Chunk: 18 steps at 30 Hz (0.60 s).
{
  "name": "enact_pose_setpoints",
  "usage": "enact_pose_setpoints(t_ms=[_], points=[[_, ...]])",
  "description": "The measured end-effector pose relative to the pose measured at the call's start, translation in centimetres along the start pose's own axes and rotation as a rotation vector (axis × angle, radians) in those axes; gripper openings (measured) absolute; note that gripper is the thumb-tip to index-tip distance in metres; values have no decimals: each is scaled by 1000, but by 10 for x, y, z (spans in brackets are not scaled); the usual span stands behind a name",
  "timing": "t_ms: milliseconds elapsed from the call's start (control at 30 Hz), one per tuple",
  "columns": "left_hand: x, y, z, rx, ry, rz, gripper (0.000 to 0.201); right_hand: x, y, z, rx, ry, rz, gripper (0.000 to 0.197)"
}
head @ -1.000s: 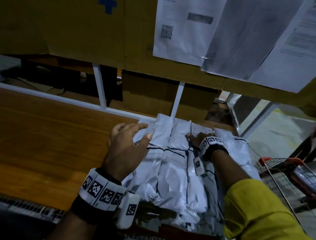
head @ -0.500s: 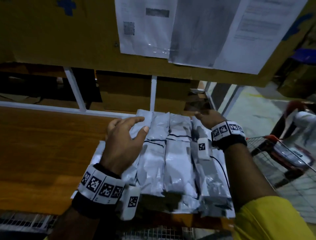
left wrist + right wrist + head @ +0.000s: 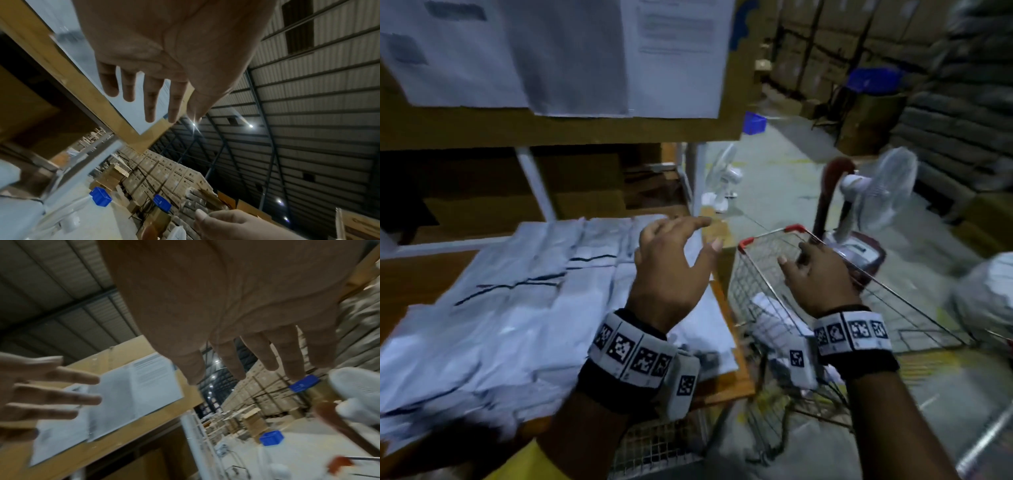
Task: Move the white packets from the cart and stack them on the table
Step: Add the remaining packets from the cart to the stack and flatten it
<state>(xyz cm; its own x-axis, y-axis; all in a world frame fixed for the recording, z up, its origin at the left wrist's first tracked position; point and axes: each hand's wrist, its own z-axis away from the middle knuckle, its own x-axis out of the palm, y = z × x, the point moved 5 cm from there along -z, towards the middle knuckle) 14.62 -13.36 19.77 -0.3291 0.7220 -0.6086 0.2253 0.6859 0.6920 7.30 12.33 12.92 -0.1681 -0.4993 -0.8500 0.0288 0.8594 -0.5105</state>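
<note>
Both hands empty, between table and cart. The left hand [image 3: 671, 270] hangs over the right edge of the table [image 3: 424, 284], fingers spread and loose, holding nothing; the left wrist view shows its palm bare. The right hand [image 3: 822, 274] is out over the wire cart [image 3: 893, 294], fingers likewise relaxed and unladen, as the right wrist view confirms. White packets [image 3: 524, 308] lie side by side and overlapping on the table, filling its right part up to the edge; how many layers deep they lie cannot be told through the blur. More white packets [image 3: 774, 318] show low in the cart, at its near left corner, partly hidden behind the right wrist band. The step in hand is judged to be the reach back into the cart for the next load. To do it well, the hands should go down inside the wire rim and not across it, since the red-capped corner [image 3: 745, 242] stands close to the table edge and could catch a wrist. The packets look soft and slippery, so a grasp from both ends with the fingers tucked under would likely carry several at once without sagging. Because the pile already reaches the table's right edge, fresh packets are best set farther left or squarely on top, lest they slide off. A standing fan [image 3: 880, 192] lies beyond the cart, clear of the path.
</note>
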Motion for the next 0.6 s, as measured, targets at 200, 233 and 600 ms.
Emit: enact_pose_setpoints(t_ms=[200, 233, 600], points=[[119, 66, -30, 57, -88, 30, 40, -40, 116, 3, 98, 66, -18, 55], [139, 74, -38, 61, -113, 31, 40, -44, 133, 2, 128, 70, -9, 55], [339, 107, -159, 301, -537, -366, 47, -25, 236, -65, 334, 58, -6, 54]])
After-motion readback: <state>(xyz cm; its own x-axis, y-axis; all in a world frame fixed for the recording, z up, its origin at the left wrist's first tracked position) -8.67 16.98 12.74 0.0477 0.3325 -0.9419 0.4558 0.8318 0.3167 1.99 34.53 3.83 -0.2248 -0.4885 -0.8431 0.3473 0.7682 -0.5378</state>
